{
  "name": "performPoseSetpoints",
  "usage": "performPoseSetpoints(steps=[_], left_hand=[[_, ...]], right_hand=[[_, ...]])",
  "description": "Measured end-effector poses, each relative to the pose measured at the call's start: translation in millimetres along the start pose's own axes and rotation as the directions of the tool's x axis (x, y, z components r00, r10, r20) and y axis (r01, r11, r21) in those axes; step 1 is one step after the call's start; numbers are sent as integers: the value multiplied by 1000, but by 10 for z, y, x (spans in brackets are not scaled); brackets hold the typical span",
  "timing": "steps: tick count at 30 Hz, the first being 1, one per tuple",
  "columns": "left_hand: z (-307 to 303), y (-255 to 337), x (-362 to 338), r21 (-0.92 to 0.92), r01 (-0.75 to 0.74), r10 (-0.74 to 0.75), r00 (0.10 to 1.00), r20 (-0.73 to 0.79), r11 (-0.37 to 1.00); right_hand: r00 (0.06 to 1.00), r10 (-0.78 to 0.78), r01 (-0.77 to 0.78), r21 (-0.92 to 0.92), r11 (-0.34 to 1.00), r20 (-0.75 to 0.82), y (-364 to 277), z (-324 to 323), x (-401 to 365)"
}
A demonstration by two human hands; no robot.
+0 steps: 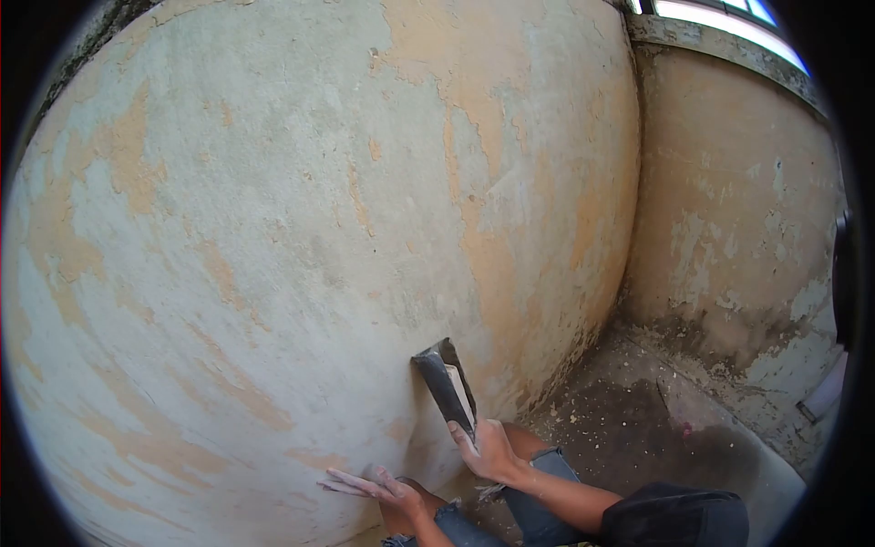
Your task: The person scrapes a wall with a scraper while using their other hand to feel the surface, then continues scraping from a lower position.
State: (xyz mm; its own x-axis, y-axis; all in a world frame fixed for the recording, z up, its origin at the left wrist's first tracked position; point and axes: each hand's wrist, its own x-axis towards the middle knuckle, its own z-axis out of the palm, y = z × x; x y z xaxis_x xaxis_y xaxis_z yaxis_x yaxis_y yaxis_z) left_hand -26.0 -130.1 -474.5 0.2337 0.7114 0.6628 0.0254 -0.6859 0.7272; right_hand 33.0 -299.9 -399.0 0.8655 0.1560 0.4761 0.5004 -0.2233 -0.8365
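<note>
- Dark grey, long, flat hand tool with a pale inner strip (443,387): we see it in front of the lower part of the tall, pale grey wall with peeling orange-tan patches (301,210), our landmark. It tilts, with its wide end up. We cannot tell whether that end touches the wall.
- Our right hand (489,450) is closed around the tool's lower end in front of the wall, with the thumb laid along the tool. Whitish dust coats the thumb.
- Our left hand (387,490) is open and holds nothing; its fingers reach out, dusted white, near the foot of the wall. We cannot tell whether they touch it.
- Our bent knees, in ripped blue denim trousers (533,510), are close to the wall's base, below the tool.
- Our black sleeve (676,517) covers the upper part of the right arm, farther from the wall than the hand.
- Brown-grey floor with scattered pale flecks (620,428) spreads out from the wall's foot, to the right of our knees.
- A stained, tan side wall with flaking paint (738,191) meets the landmark wall at a corner on the right.
- A weathered, pale ledge (720,44) runs along the top of that side wall, starting beside the landmark wall; a bright window (725,15) is above it.
</note>
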Motion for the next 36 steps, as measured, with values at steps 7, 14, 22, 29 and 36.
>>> performPoseSetpoints(steps=[7,14,22,29,36], left_hand=[[-36,74,11,-26,37,-37,999,-1,999],[15,21,16,-35,13,-12,1000,4,999],[-14,-67,-6,-4,-3,3,1000,-7,1000],[-59,114,8,-25,50,-49,999,18,998],[-14,-39,0,-25,44,-44,999,7,999]], right_hand=[[998,-61,63,60,996,-32,-513,-145,639],[996,-83,81,-78,994,-28,-143,38,287],[994,-110,108,-93,990,-16,-219,47,325],[997,-72,68,-218,974,-9,-609,-124,653],[998,-56,55,-140,989,-4,-243,119,272]])
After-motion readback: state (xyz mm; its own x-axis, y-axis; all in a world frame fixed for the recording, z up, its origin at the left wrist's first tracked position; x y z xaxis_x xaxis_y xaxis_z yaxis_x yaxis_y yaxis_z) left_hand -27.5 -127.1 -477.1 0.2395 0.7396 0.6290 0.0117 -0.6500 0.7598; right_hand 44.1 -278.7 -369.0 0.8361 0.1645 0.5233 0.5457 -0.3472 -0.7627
